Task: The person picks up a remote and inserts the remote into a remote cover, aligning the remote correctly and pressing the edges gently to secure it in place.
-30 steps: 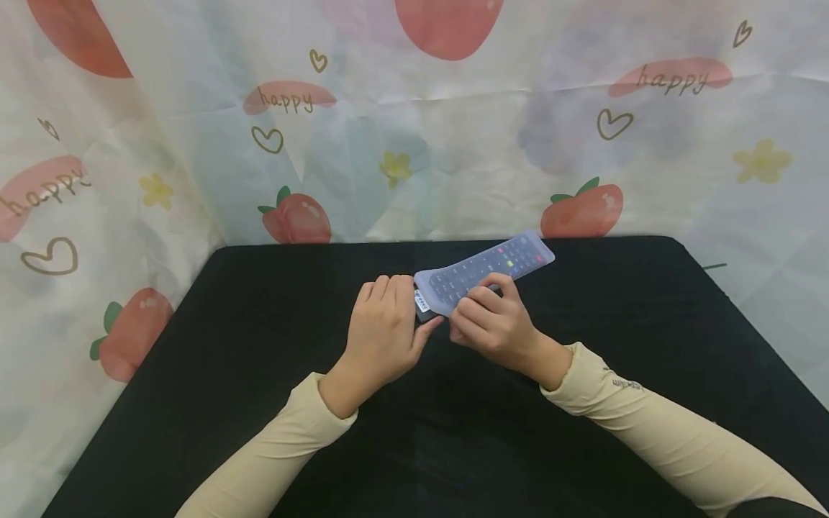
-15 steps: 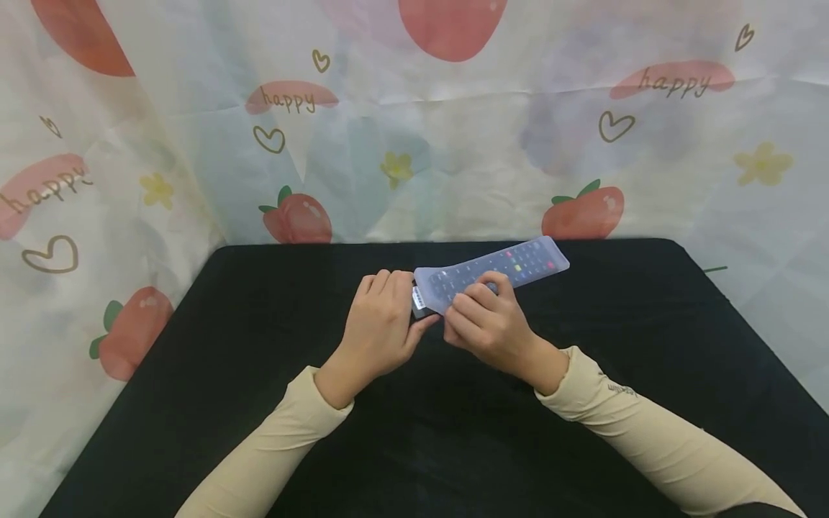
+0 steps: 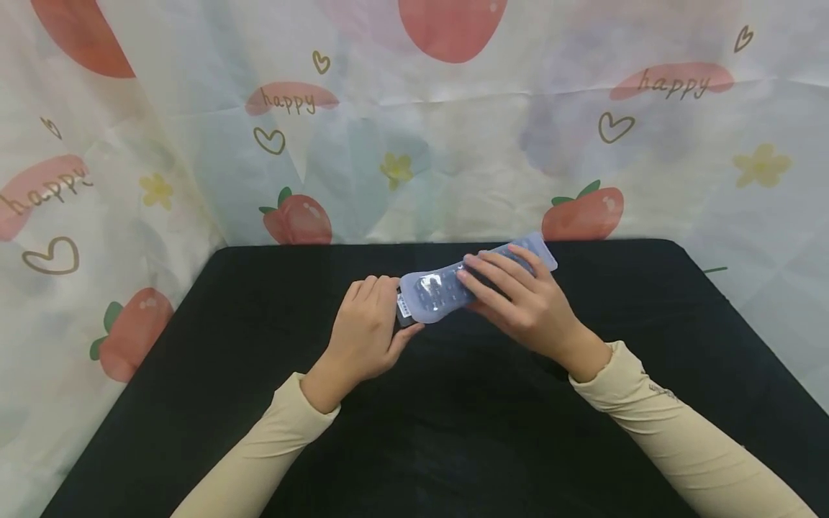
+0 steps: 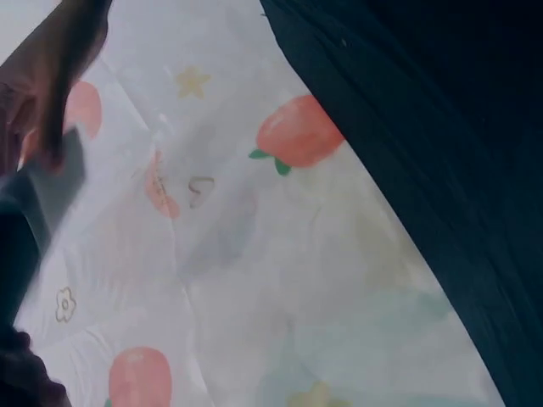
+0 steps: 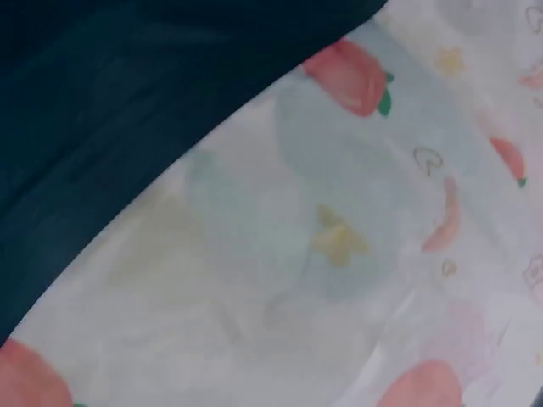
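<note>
In the head view a remote control (image 3: 404, 315) sits inside a translucent bluish sleeve (image 3: 429, 293), held up at a slant above the black table. Its dark left end, with a white label, sticks out of the sleeve. My left hand (image 3: 364, 327) grips that end, thumb along the near edge. Around the sleeve's middle lies my right hand (image 3: 527, 306), fingers over the top and thumb hidden beneath. The left wrist view catches a blurred part of the sleeve (image 4: 59, 182) at its left edge. No hand shows in the right wrist view.
A black cloth (image 3: 414, 446) covers the table. Behind it and on the left hangs a pale curtain (image 3: 453, 158) printed with strawberries, hearts and flowers. The table's back edge lies just beyond the raised remote.
My right hand has let go of the sleeve's near edge and moved right, with its fingers now spread over the sleeve. The left hand and remote have shifted slightly left.
</note>
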A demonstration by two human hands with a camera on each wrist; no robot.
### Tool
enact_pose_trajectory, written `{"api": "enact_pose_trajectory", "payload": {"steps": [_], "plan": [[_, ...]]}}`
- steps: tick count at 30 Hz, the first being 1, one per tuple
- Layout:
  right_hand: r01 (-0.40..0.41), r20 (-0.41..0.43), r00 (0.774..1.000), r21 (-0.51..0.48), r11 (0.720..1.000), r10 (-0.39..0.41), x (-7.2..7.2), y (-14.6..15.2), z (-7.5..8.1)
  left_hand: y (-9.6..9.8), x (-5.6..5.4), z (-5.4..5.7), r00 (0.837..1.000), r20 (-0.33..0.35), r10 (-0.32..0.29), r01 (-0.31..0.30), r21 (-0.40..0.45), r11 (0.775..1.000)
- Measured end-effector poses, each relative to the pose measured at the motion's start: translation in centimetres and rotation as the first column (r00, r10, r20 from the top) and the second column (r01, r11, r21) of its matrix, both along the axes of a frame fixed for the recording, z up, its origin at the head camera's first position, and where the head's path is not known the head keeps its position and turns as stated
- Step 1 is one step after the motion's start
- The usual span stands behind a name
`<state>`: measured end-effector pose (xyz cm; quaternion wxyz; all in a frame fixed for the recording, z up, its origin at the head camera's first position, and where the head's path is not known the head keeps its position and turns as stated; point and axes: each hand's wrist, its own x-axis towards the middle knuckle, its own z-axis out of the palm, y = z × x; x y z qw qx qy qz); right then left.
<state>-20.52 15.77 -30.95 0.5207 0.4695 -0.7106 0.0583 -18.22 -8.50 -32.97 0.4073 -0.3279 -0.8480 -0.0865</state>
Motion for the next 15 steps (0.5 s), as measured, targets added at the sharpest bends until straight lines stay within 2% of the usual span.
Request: {"api": "enact_pose_trajectory", "payload": {"steps": [3, 5, 11, 15], "plan": [[0.12, 0.102, 0.986, 0.097, 0.988, -0.13, 0.0, 1.2, 0.5, -0.6, -0.2, -0.1, 0.999, -0.021, -0.047, 0.046, -0.044, 0.998], [0.169, 0.145, 0.971, 0.157, 0.973, -0.192, 0.1, 1.6, 0.8, -0.8, -0.5, -0.3, 0.996, -0.049, -0.076, 0.071, -0.084, 0.994], [0.176, 0.239, 0.943, 0.225, 0.958, -0.229, 0.5, 1.7, 1.1, -0.9, -0.8, -0.8, 0.987, -0.135, -0.086, 0.062, -0.174, 0.983], [0.194, 0.215, 0.948, 0.188, 0.963, -0.233, 0.5, 1.6, 0.5, -0.6, -0.7, -0.5, 0.994, -0.088, -0.064, 0.049, -0.159, 0.986]]}}
